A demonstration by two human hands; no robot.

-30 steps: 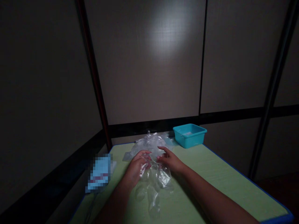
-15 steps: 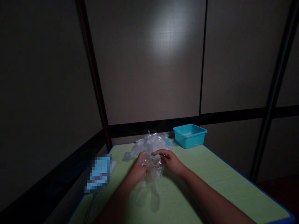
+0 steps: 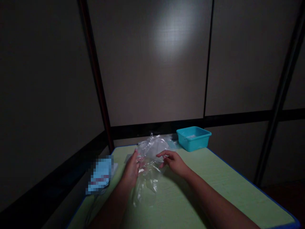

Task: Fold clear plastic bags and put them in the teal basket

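A crumpled clear plastic bag (image 3: pixel 151 183) stretches between my hands, its lower part hanging over the green tabletop. My left hand (image 3: pixel 131 168) grips the bag's left side; some of its fingers show pinkish through the film. On the other side, my right hand (image 3: pixel 175 162) has curled fingers at the bag's right edge, where the exact contact is hard to see. Just beyond my hands lies a heap of clear and whitish plastic (image 3: pixel 154 144), which partly merges with the bag in view.
A turquoise plastic basket (image 3: pixel 194 140) stands at the table's back right corner, with something pale inside. At the left edge lies a blurred-out light blue item (image 3: pixel 100 175). The green table (image 3: pixel 214 184) has a blue rim and meets dark panelled walls.
My left hand has moved left, away from my right hand, and the bag is spread wider between them. The bag's hanging part has shifted left. My right hand has barely moved.
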